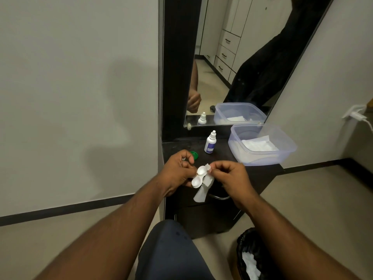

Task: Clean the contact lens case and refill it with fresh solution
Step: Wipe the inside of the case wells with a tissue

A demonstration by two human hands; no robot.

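Left hand (pixel 177 170) grips the lens case (pixel 198 176); right hand (pixel 232 174) pinches tissue (pixel 203 188); bottle (pixel 210 142) label unreadable.

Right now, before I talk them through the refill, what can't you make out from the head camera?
- Wells of the lens case: turned away, partly covered by the tissue and both hands; wet or dry is unknown.
- Second cap: only a green cap shows, half hidden behind the left hand.
- Solution bottle label: too small to read.
- Bin: cut off by the bottom edge.
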